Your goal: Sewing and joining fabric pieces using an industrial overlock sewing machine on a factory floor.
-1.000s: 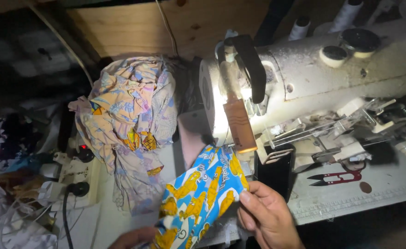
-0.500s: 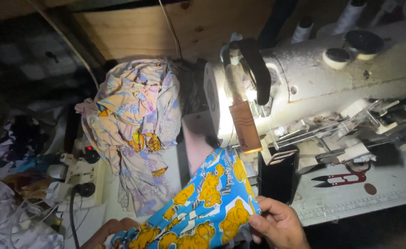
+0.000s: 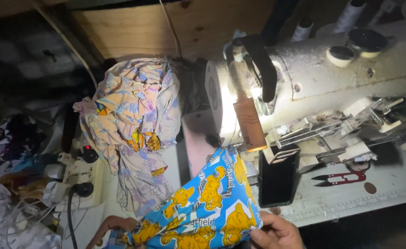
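Both hands sit at the near edge of the view, gripping one piece of blue cloth with yellow cartoon print (image 3: 203, 207). Right hand (image 3: 276, 233) is at the cloth's near-right corner, fingers closed on the hem. Left hand (image 3: 113, 228) is at the near-left corner, mostly under the fabric, fingers curled around its edge; only the knuckles show. The cloth is raised off the table and tilted, its far corner pointing up toward the sewing machine (image 3: 313, 87) and ending just short of the lit end face.

Right of the cloth, just beside its edge: a black phone (image 3: 279, 182) stands upright against the machine base. Very little gap there. A brown tag (image 3: 249, 124) hangs from the machine head above the cloth's far corner.

Left of the cloth: a heap of pale printed fabric (image 3: 133, 124) hangs down, its lower end nearly touching the cloth's left edge. Further left, a white power strip (image 3: 80, 175) with a black plug, then cable clutter at the near-left corner.

Right side: red thread snips (image 3: 341, 177) lie on the white table (image 3: 387, 193), well apart from the hands. That strip of table is the only open surface. Thread spools (image 3: 350, 14) stand at the far edge behind the machine. The scene is dark away from the machine lamp.
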